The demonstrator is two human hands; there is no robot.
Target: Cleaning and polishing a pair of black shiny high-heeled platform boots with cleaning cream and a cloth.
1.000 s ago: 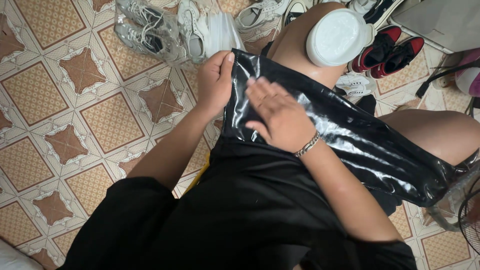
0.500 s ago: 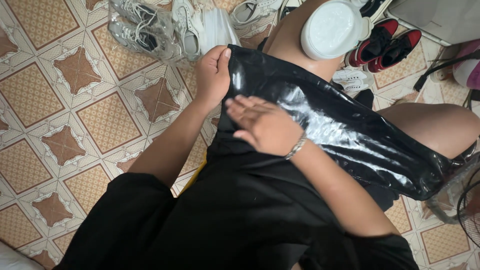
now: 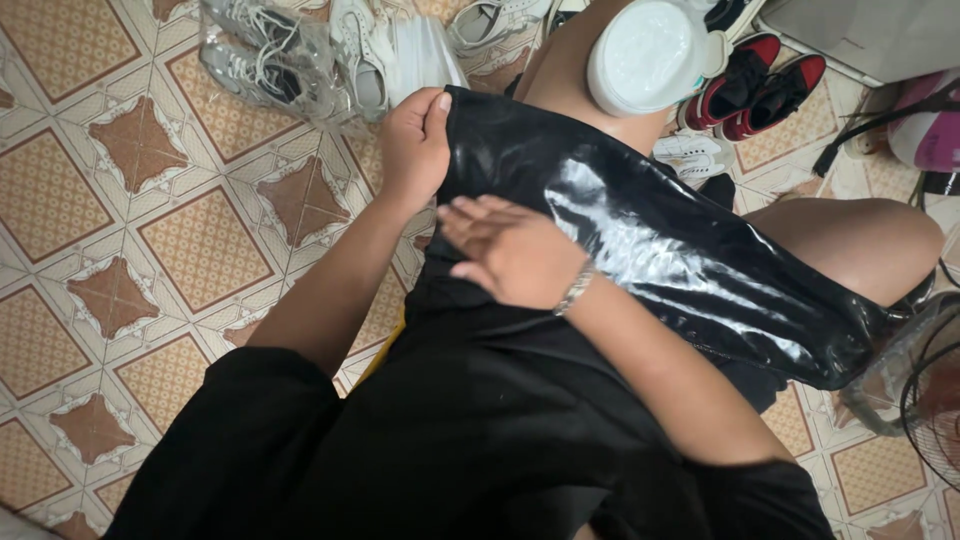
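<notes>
Tiled floor point(image 3: 150, 230), patterned tan and brown, with the person seated on it; all places below are given from the black bag point(image 3: 650, 240), a glossy plastic one that lies across the lap and bare knees. Left hand point(image 3: 415, 150): at the bag's upper left corner, fingers clenched on the edge, thumb on top, as a second ago. Right hand point(image 3: 510, 250): on the bag's near left end, palm down, fingers spread and loose, grasping nothing; bracelet point(image 3: 575, 288) at the wrist. Change: the right hand has slid from the bag's middle toward the body and the left edge, so the sheet reads as being smoothed or flattened while the corner is pinned; judged midway, the bag not yet opened or folded. White round tub point(image 3: 650, 55): just beyond the bag's far edge, at the knee. White sneakers point(image 3: 300, 55): left of and beyond the bag, some under clear wrap. Red-and-black shoes point(image 3: 760, 85): beyond the bag, right of the tub. Fan point(image 3: 930, 390): at the bag's right end, partly cut off.
</notes>
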